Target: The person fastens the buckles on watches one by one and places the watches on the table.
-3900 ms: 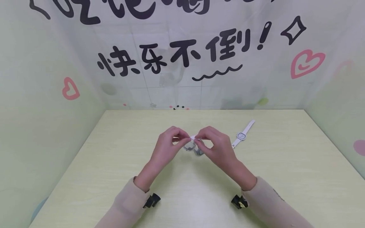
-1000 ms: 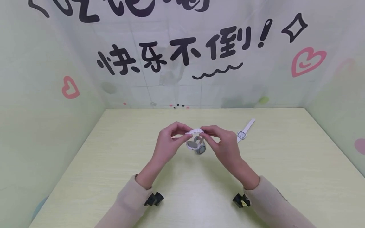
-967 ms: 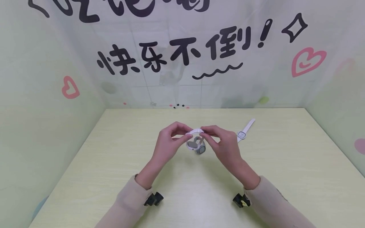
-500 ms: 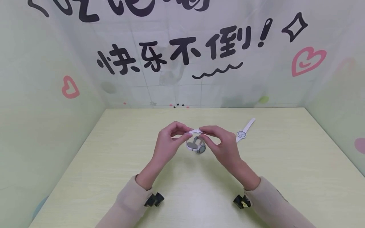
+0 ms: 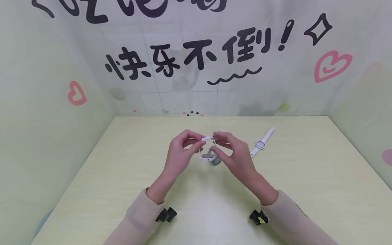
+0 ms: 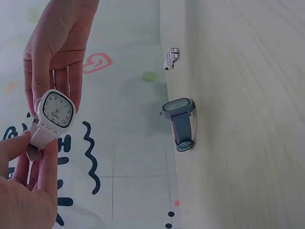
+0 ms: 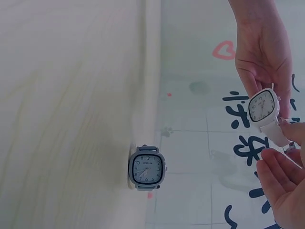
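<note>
In the head view a white wristwatch (image 5: 208,156) is held up above the table, its strap bent into a loop with the joined ends at the top. My left hand (image 5: 180,151) pinches the strap near the top left of that loop. On the other side my right hand (image 5: 234,149) holds the strap, thumb low and fingers higher. The square white dial shows in the left wrist view on the watch (image 6: 57,109). Behind it a grey-blue watch (image 7: 147,168) stands on the table, partly hidden from the head camera. The fingers cover part of the buckle.
A second white watch (image 5: 259,145) lies flat on the pale wooden table (image 5: 122,177), right of my right hand. A printed curtain (image 5: 171,102) hangs behind the table's back edge and down both sides. Small black devices (image 5: 166,215) sit at both cuffs.
Earlier the hands were close together over the strap. Now the loop shows more fully, and my right thumb and fingers have spread further apart on it. The other watches stay in place.
</note>
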A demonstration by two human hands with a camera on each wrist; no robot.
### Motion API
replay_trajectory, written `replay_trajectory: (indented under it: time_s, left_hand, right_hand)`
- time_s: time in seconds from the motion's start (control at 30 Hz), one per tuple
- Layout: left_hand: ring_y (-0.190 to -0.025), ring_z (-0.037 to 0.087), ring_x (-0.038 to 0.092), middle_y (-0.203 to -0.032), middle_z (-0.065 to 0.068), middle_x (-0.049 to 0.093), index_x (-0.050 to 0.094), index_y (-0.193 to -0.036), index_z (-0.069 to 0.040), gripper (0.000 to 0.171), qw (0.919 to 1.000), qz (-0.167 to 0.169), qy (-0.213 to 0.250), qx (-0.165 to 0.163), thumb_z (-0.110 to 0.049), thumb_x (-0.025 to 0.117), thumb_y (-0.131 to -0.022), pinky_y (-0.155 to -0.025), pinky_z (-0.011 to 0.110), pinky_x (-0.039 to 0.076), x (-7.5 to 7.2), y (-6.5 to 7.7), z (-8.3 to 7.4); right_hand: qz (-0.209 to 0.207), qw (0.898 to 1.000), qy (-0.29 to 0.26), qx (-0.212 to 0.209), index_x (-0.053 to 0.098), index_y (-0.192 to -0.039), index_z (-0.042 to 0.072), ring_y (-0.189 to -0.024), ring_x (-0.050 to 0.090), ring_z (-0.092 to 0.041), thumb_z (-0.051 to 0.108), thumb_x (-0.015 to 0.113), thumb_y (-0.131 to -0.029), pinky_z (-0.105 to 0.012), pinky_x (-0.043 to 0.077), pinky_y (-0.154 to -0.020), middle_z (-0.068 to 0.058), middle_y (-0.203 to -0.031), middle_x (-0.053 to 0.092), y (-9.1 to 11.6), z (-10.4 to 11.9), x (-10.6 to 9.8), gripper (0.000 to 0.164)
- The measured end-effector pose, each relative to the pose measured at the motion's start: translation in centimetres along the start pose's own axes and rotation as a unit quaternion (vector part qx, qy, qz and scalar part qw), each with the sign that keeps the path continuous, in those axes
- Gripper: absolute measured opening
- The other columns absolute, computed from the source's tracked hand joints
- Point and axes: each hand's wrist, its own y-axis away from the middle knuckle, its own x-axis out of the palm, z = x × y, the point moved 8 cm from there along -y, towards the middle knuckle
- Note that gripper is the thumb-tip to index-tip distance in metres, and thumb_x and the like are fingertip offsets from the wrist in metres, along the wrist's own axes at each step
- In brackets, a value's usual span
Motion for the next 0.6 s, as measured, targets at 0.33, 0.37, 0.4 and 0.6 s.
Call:
replay_trajectory:
  time_s: [0.33,0.37,0.4,0.6]
  left_hand:
    - [-0.096,0.018,0.073,-0.114,0.020,0.068,0.062,-0.111,0.002,0.019,0.9980,0.004,0.040,-0.048,-0.005,0.067,-0.093,-0.081,0.032,0.062,-0.5,-0.5,0.8]
    - [-0.095,0.016,0.073,-0.115,0.021,0.068,0.061,-0.111,0.001,0.019,0.9973,0.003,0.046,-0.057,-0.005,0.067,-0.094,-0.081,0.033,0.062,-0.5,-0.5,1.0]
    - [-0.094,0.014,0.073,-0.115,0.022,0.068,0.061,-0.112,0.001,0.019,0.9965,0.002,0.051,-0.066,-0.005,0.066,-0.094,-0.081,0.032,0.062,-0.6,-0.5,1.2]
    - [-0.097,0.014,0.072,-0.121,0.022,0.063,0.059,-0.115,0.001,0.020,0.9899,0.003,0.088,-0.111,-0.005,0.063,-0.097,-0.083,0.031,0.061,-0.8,-0.6,2.1]
  right_hand:
    - [0.041,0.997,-0.062,0.034,0.057,-0.134,0.003,-0.101,0.071,-0.024,0.004,0.080,-0.082,-0.032,0.060,-0.085,-0.013,-0.111,0.073,0.1,-0.6,0.5,0.057]
    - [0.050,0.996,-0.071,0.028,0.056,-0.136,0.002,-0.104,0.071,-0.026,0.003,0.081,-0.081,-0.033,0.060,-0.087,-0.014,-0.114,0.072,0.1,-0.6,0.7,0.061]
    - [0.060,0.995,-0.079,0.021,0.054,-0.138,0.001,-0.107,0.070,-0.027,0.003,0.081,-0.080,-0.035,0.060,-0.088,-0.015,-0.117,0.070,0.1,-0.6,0.8,0.064]
    - [0.091,0.992,-0.089,0.002,0.049,-0.143,-0.001,-0.112,0.067,-0.029,0.000,0.082,-0.078,-0.040,0.059,-0.091,-0.015,-0.122,0.067,0.0,-0.5,1.3,0.072]
